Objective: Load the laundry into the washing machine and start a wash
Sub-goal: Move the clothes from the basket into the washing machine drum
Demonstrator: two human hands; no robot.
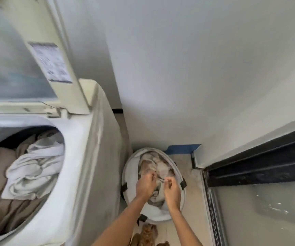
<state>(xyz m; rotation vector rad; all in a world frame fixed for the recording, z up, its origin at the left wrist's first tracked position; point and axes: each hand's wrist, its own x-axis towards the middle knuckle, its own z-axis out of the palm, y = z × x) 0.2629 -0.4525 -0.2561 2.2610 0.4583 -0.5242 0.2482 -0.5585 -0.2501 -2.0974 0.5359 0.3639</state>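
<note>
Head view: both hands reach down into the laundry hamper [180, 201] on the floor beside the washing machine [82, 157]. The left hand [145, 185] and right hand [171, 189] each pinch a beige garment [153, 166]. Gather it fully before lifting, so nothing trails outside the drum's open rim, where laundry [33, 167] already sits.

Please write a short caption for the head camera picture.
Both hands, left hand and right hand, pick laundry from basket beside open, part-loaded washing machine.
</note>
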